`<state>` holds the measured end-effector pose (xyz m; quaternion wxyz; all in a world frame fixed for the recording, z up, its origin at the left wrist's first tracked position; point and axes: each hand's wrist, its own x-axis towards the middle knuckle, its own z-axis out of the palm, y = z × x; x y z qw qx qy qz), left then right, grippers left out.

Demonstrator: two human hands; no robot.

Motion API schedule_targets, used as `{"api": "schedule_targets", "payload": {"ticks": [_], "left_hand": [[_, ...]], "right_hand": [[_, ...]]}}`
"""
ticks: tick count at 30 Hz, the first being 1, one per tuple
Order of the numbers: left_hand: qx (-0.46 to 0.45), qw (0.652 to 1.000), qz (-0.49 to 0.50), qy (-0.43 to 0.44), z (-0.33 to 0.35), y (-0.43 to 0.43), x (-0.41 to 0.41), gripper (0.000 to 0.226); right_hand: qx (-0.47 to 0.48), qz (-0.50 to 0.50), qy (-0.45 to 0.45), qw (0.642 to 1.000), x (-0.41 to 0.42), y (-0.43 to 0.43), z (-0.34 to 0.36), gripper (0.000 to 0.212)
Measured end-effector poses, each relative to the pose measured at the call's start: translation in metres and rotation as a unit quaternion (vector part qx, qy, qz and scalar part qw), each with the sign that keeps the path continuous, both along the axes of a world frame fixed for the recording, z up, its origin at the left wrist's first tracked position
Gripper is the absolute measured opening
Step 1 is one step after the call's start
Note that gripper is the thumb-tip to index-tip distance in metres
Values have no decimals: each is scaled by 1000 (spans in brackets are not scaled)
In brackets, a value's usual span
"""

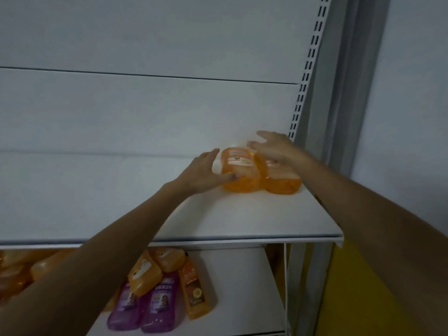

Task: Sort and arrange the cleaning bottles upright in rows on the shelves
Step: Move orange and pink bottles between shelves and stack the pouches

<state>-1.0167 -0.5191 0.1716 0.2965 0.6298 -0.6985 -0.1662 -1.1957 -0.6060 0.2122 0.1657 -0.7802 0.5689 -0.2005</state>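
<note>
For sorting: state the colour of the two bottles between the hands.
Both bottles are orange; head view.

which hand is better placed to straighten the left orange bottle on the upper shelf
Left: the left hand touches that translucent orange plastic bottle; the right hand reaches over its orange neighbour.

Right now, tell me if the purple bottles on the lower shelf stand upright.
No, flat: the purple bottles lie on the lower shelf, labels up, an orange bottle across them.
</note>
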Motion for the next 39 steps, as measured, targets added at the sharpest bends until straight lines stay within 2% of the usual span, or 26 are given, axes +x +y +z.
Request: {"api": "schedule_targets", "payload": {"ticks": [2,6,10,16,21,24,27,31,39], "left_hand": [[-20,997,50,-53,8,23,28,80],[-44,986,137,-79,18,91,106,68],[-38,966,241,-85,17,188,193,60],[-24,917,394,-58,14,349,311,53],[-19,872,488,-43,1,463,374,48],[-29,848,528,-25,-8,516,400,45],[-15,831,556,-12,-20,551,431,43],[-2,805,593,11,-45,572,477,44],[24,795,605,29,-78,558,608,44]], "right_hand": [[-47,37,-35,998,32,16,16,65],[-96,131,-55,985,129,54,25,67],[-76,226,-86,967,243,117,14,69],[-40,370,-93,923,395,244,5,67],[-37,455,-107,883,496,350,-17,66],[-30,476,-107,872,545,404,-30,62],[-22,493,-94,865,588,441,-46,52],[9,538,-45,842,639,463,-76,53],[89,543,-5,835,778,444,-125,47]]}}
